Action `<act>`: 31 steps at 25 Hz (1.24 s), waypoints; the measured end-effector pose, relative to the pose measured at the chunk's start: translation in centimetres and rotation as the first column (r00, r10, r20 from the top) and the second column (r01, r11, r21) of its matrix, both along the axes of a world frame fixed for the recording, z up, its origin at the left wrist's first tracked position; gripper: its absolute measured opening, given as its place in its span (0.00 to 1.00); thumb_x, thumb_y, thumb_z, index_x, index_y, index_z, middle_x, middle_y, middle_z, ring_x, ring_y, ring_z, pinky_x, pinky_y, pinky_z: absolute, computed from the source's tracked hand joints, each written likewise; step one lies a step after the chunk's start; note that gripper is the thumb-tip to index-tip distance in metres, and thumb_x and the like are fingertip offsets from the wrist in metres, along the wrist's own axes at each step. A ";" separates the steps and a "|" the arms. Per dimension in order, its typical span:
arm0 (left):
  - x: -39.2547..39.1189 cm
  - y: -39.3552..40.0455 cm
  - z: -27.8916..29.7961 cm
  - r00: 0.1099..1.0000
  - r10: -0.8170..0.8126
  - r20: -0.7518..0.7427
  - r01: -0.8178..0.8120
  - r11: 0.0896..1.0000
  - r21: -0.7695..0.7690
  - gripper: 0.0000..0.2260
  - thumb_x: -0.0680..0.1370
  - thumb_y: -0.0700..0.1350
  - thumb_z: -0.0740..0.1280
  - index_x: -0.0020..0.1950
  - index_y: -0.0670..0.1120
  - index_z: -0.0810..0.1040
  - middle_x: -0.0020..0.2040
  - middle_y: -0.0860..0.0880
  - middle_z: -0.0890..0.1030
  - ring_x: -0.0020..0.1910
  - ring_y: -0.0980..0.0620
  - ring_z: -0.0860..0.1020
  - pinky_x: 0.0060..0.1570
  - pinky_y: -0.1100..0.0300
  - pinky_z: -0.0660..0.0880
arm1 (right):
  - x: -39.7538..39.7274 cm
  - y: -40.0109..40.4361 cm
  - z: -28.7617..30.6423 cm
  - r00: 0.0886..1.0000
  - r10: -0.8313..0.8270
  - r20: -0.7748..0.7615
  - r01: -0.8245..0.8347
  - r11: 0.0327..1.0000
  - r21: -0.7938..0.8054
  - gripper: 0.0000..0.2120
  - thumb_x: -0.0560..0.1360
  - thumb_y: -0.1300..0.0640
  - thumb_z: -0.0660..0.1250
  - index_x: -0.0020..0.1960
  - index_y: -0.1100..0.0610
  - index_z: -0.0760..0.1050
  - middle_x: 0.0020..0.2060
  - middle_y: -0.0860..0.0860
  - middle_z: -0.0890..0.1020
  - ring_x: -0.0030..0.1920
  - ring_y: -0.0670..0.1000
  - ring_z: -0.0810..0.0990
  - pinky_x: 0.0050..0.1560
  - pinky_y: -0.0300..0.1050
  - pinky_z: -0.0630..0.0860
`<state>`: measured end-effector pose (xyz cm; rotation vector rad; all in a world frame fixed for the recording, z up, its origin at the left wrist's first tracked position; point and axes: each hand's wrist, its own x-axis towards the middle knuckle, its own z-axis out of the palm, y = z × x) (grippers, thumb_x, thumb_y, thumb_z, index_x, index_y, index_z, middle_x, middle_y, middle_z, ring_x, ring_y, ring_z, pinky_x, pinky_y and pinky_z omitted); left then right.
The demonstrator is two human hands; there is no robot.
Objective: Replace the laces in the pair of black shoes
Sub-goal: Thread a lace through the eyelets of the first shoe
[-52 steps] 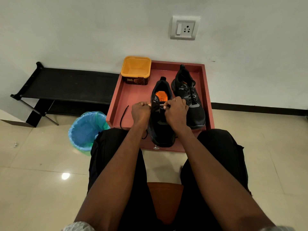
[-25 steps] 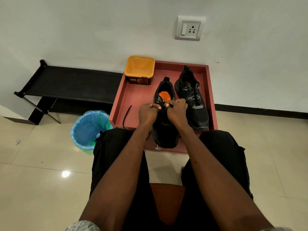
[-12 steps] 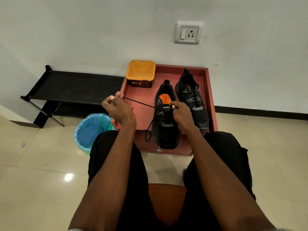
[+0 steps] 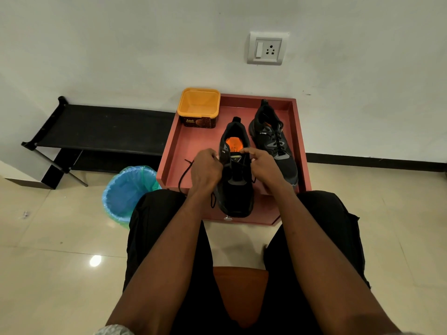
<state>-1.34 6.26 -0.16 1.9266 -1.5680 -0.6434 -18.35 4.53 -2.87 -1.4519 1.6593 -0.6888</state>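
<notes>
Centrally, a thin black lace (image 4: 185,176) is pinched by the curled left hand (image 4: 205,169) and right hand (image 4: 262,165) over the matte mesh shoe (image 4: 235,189), orange insole, on the red surface (image 4: 191,151).

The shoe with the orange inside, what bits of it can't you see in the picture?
- Near shoe, head view: its eyelets sit behind the left hand and right hand.
- Lace: where it enters the shoe is hidden by the left hand.
- Tongue logo: too small to read.
- Toe edge: black on shadow, hard to trace.

White wall (image 4: 121,44), glossy beige tiled floor (image 4: 48,274).
</notes>
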 end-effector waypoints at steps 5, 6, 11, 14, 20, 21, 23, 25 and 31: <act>2.1 -0.5 2.0 0.766 0.408 -0.497 -0.560 0.803 -0.203 0.08 0.81 0.39 0.60 0.58 0.43 0.75 0.53 0.48 0.76 0.49 0.54 0.75 0.46 0.65 0.73 | 0.3 0.2 0.3 0.999 -0.002 0.047 0.001 1.000 0.010 0.26 0.74 0.71 0.57 0.61 0.49 0.80 0.61 0.51 0.81 0.61 0.52 0.79 0.61 0.51 0.79; 2.7 -0.6 2.2 0.665 0.449 -0.597 -0.659 0.729 -0.186 0.09 0.81 0.39 0.60 0.59 0.43 0.75 0.54 0.47 0.76 0.51 0.54 0.76 0.49 0.63 0.75 | 0.3 0.3 0.5 0.999 -0.001 0.054 0.001 1.000 0.000 0.26 0.75 0.71 0.55 0.62 0.50 0.80 0.61 0.52 0.81 0.61 0.52 0.79 0.61 0.52 0.79; 1.6 0.5 2.2 0.932 0.255 -0.258 -0.311 0.927 -0.209 0.18 0.79 0.34 0.62 0.68 0.44 0.72 0.67 0.47 0.74 0.64 0.51 0.74 0.63 0.62 0.70 | 0.2 0.6 0.8 0.999 0.005 0.050 -0.003 1.000 -0.026 0.21 0.79 0.69 0.55 0.63 0.53 0.79 0.46 0.47 0.80 0.42 0.43 0.77 0.41 0.34 0.75; 0.3 0.6 0.8 0.988 -0.124 -0.088 0.125 0.992 0.011 0.17 0.79 0.38 0.65 0.68 0.45 0.76 0.63 0.48 0.79 0.61 0.49 0.77 0.61 0.54 0.74 | 0.4 0.5 0.6 1.000 0.016 0.025 -0.014 0.998 -0.068 0.17 0.80 0.64 0.59 0.64 0.52 0.79 0.47 0.46 0.77 0.43 0.44 0.75 0.45 0.39 0.73; -0.1 0.5 0.8 0.999 -0.018 0.031 0.017 0.999 0.032 0.07 0.76 0.36 0.61 0.43 0.43 0.78 0.40 0.47 0.79 0.38 0.48 0.76 0.39 0.54 0.72 | 0.4 0.6 0.6 1.000 0.021 -0.013 -0.022 0.996 -0.081 0.17 0.79 0.62 0.62 0.64 0.49 0.79 0.57 0.51 0.81 0.52 0.52 0.80 0.57 0.53 0.79; 0.1 0.4 0.8 1.000 0.022 0.021 -0.023 0.999 0.040 0.06 0.75 0.36 0.61 0.43 0.42 0.78 0.40 0.47 0.78 0.38 0.47 0.75 0.39 0.52 0.73 | 0.5 0.7 0.9 1.000 0.023 -0.021 -0.025 0.994 -0.108 0.16 0.79 0.61 0.64 0.64 0.51 0.79 0.59 0.53 0.80 0.56 0.52 0.79 0.60 0.53 0.77; 0.5 0.6 0.7 0.998 0.070 -0.003 -0.070 0.994 0.088 0.06 0.72 0.38 0.62 0.43 0.40 0.78 0.38 0.45 0.79 0.38 0.45 0.77 0.39 0.50 0.75 | 0.6 0.8 1.4 0.999 0.034 -0.037 -0.040 0.983 -0.180 0.15 0.76 0.59 0.71 0.62 0.54 0.80 0.64 0.55 0.74 0.64 0.53 0.73 0.67 0.49 0.71; 0.7 0.7 0.7 0.996 0.089 -0.020 -0.085 0.987 0.138 0.06 0.71 0.39 0.63 0.42 0.39 0.78 0.36 0.44 0.79 0.37 0.45 0.77 0.37 0.51 0.74 | 0.5 1.0 2.0 0.993 0.094 -0.075 -0.106 0.978 -0.180 0.14 0.72 0.58 0.76 0.57 0.57 0.82 0.73 0.56 0.65 0.73 0.54 0.62 0.72 0.46 0.60; 0.9 0.4 0.0 0.998 0.018 -0.055 -0.003 0.968 0.252 0.06 0.74 0.38 0.62 0.50 0.41 0.74 0.47 0.44 0.79 0.43 0.46 0.76 0.37 0.56 0.67 | 0.5 0.5 0.6 0.976 0.098 -0.194 -0.132 0.976 -0.173 0.04 0.76 0.62 0.71 0.50 0.59 0.83 0.75 0.56 0.63 0.75 0.57 0.60 0.69 0.46 0.60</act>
